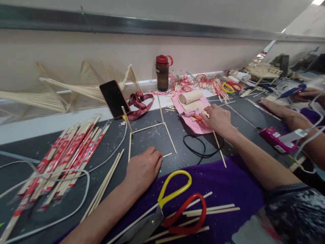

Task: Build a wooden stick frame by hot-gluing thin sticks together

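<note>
I read the left hand [144, 166] closed on a stick [167, 155], presumably steadying the frame [148, 127] on the table [149, 139]. Right hand [218, 119] touches an orange tool [196, 118] on pink cloth [199, 129]; grip hidden, can't tell.

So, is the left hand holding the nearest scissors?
No, the nearest scissors lie over the purple cloth, apart from the left hand.
</note>
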Motion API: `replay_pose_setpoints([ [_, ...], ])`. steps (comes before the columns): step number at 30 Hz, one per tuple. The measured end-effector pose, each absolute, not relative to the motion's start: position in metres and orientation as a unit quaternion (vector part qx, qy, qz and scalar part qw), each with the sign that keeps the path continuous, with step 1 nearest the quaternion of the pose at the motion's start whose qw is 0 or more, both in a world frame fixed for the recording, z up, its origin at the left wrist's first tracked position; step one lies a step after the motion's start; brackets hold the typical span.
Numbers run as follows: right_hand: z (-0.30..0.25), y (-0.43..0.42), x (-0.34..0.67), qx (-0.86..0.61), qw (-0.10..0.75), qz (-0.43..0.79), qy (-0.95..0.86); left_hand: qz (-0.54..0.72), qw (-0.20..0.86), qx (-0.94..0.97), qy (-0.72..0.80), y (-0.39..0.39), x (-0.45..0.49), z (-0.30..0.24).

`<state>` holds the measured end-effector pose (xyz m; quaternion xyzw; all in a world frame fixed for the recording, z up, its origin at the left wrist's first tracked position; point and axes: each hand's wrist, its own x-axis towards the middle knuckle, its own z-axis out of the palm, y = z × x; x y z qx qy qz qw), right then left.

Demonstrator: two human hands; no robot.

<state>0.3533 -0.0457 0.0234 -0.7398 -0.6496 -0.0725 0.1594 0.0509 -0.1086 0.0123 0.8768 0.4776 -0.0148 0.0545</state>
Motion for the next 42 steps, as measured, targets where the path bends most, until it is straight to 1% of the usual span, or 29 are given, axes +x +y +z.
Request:
replay_pose_setpoints([
  [1,0.025,-0.052,0.345,-0.701,0.163,-0.094,-0.688,-0.015,0.051,0.877,0.477,-0.109,0.051,0.012],
  [2,0.025,-0.059,0.335,-0.648,0.172,-0.084,-0.737,-0.015,0.048,0.878,0.476,-0.109,0.051,0.012],
  [5,0.017,-0.073,0.306,-0.46,0.167,0.01,-0.872,-0.015,0.043,0.879,0.475,-0.109,0.051,0.011],
  [7,0.007,-0.077,0.292,-0.393,0.163,0.044,-0.904,-0.015,0.04,0.878,0.477,-0.109,0.052,0.011],
  [9,-0.003,-0.079,0.284,-0.366,0.168,0.055,-0.914,-0.013,0.036,0.878,0.478,-0.11,0.052,0.011],
  [13,-0.014,-0.078,0.282,-0.342,0.184,0.055,-0.92,-0.016,0.032,0.879,0.475,-0.11,0.052,0.009],
  [29,-0.019,-0.076,0.281,-0.328,0.206,0.06,-0.92,-0.019,0.038,0.881,0.471,-0.108,0.057,0.009],
  [42,-0.021,-0.077,0.279,-0.322,0.203,0.042,-0.924,-0.018,0.042,0.887,0.46,-0.108,0.057,0.006],
])
